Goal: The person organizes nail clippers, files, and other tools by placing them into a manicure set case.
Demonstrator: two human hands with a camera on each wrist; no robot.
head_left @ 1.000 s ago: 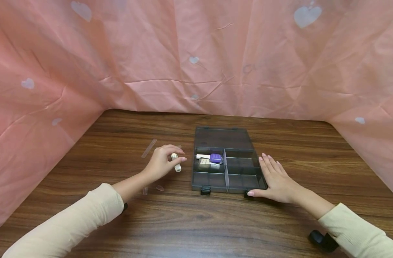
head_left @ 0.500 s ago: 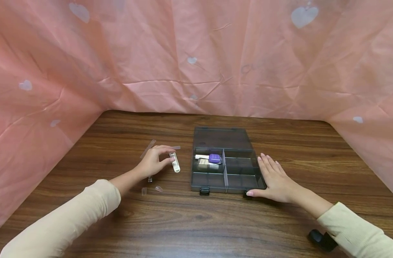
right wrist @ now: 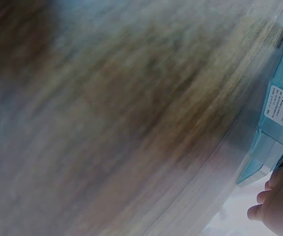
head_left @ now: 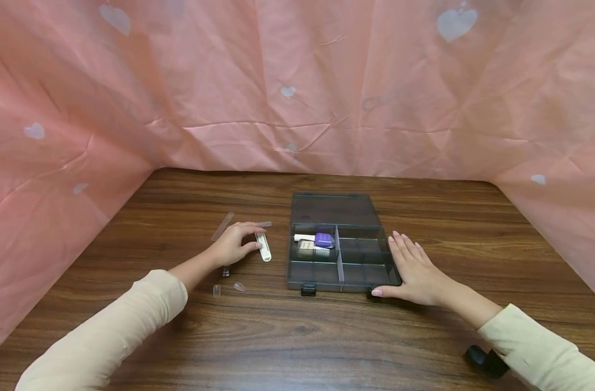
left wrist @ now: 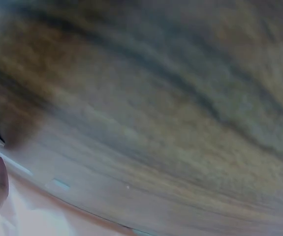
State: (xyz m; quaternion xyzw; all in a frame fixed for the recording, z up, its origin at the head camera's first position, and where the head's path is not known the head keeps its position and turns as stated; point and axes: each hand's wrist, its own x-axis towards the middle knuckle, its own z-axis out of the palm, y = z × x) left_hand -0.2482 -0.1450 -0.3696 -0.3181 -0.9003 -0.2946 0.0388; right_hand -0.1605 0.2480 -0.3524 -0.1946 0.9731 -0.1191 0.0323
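Our left hand (head_left: 234,247) pinches the small white case (head_left: 264,247) left of centre on the surface (head_left: 297,336), our right hand (head_left: 415,269) lies flat against the organiser box (head_left: 341,255); a loose pinch could drop it.

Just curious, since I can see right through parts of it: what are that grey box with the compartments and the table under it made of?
The box looks like smoky translucent plastic: the wood grain and the contents show through its glossy walls and flat-open lid. The table looks like dark wood or wood-look laminate, with long grain lines and a slight sheen; which of the two, I cannot tell.
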